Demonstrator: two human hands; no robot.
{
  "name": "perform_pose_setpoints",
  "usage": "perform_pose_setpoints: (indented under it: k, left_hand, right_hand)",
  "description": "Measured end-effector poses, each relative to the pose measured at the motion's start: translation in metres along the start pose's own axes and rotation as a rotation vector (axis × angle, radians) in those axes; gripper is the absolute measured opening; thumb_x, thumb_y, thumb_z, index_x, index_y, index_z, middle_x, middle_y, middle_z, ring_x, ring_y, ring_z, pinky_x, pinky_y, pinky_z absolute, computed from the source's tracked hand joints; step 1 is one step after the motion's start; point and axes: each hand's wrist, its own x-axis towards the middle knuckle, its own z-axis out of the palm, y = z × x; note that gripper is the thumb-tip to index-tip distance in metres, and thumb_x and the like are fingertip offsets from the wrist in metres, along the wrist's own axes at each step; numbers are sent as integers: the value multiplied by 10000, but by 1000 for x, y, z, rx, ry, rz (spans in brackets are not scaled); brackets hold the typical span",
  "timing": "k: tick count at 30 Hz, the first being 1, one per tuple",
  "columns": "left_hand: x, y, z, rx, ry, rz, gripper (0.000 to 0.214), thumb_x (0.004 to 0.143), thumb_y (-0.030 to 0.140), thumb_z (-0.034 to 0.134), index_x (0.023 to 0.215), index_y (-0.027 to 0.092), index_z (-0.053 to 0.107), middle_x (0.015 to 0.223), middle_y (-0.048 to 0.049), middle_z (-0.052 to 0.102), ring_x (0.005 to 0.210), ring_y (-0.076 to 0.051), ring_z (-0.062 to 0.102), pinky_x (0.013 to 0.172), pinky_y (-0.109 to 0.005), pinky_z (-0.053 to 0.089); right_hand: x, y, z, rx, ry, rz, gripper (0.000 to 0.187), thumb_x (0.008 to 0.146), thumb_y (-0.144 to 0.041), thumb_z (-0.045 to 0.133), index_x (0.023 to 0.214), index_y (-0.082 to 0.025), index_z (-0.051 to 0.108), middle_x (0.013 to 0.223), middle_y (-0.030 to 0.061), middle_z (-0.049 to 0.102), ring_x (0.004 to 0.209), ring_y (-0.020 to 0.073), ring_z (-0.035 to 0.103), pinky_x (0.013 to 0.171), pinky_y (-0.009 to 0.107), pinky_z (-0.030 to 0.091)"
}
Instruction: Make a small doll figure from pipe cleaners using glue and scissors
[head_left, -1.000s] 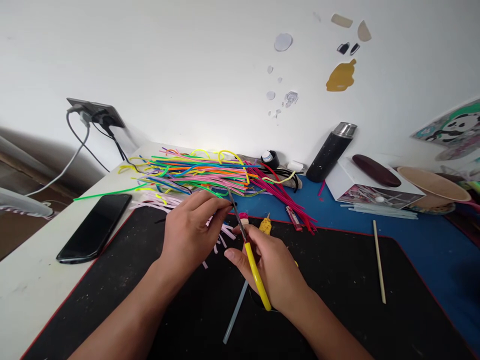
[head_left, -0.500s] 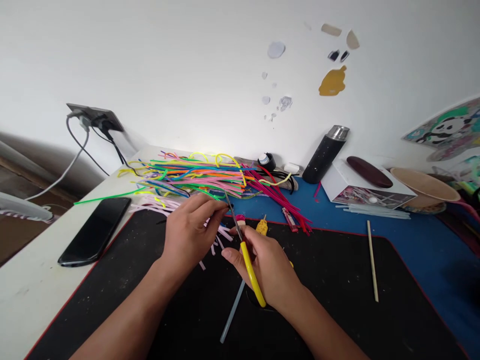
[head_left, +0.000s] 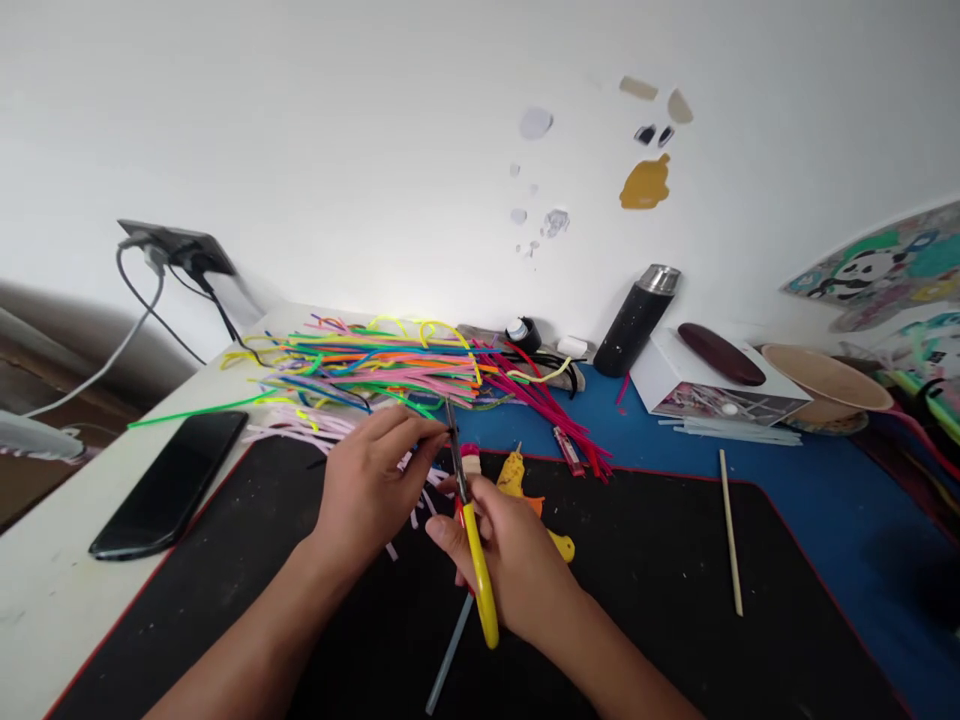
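My right hand [head_left: 517,545] grips a pair of scissors [head_left: 480,580] with a yellow handle, blades pointing away from me. Just left of the blades, the fingertips of my left hand [head_left: 375,470] are pinched together over something small and dark, too hidden to name. Behind both hands lies a pile of colourful pipe cleaners [head_left: 390,360]. Pale lilac pieces [head_left: 300,422] spread beside and under my left hand. A yellow glue gun [head_left: 514,474] is partly covered by my right hand, and a translucent glue stick [head_left: 448,655] extends below that hand.
A phone [head_left: 169,485] rests at the left on the white table. At the back stand a black flask [head_left: 634,325] and a white box [head_left: 675,375] with a dark oval case [head_left: 721,353] on top. A thin wooden stick [head_left: 730,530] lies right on the black mat [head_left: 637,620].
My view has shifted, so the table's contents appear slightly lower and further left. The scissors stand more upright, and more of the glue gun shows. Both hands keep their grips.
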Motion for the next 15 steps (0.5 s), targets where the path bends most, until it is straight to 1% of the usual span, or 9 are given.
perform_pose_setpoints:
  k: [2,5,8,11,13,15]
  left_hand:
    - [-1,-1,2,12,-15,-18,128,994,157,652,917,204,743,824,-11,727,749,-167,682,671,-282,505]
    - [-2,-1,3,7,5,-17,106,998,177,660,941,207,744,880,-21,744,799,-170,695,734,-288,527]
    - [-2,1,2,-18,-28,-45,112,992,173,659,921,208,738,834,-7,727,764,-163,688,663,-276,504]
    - [-2,2,-1,-13,-21,-52,107,994,187,658,922,210,734,850,-8,730,764,-164,690,673,-283,502]
    - [-2,3,-2,-9,-1,-39,99,997,187,657,935,210,731,848,-5,731,776,-161,694,707,-284,510]
    - [-2,3,-3,-10,4,-44,106,999,191,656,926,213,730,844,-3,731,775,-159,690,695,-280,505]
  right_hand:
    - [0,0,1,-13,-16,29,302,979,-409,696,1214,-221,666,735,-37,631,593,137,625,566,234,443]
    - [0,-1,2,39,-28,8,324,967,-407,727,1229,-235,650,760,-36,640,633,145,651,583,230,462]
    - [-1,-2,2,71,-32,39,283,971,-415,717,1173,-224,663,716,-41,618,626,144,629,574,229,452]
    - [-2,-3,2,79,-55,52,260,962,-417,720,1132,-227,666,718,-46,610,607,133,596,561,228,439]
    - [-2,-5,1,121,-80,30,313,943,-450,745,1152,-235,657,755,-46,618,625,131,589,573,228,447]
    - [-3,-6,0,183,-104,31,408,915,-500,778,1193,-232,646,767,-48,616,631,131,581,576,230,452]
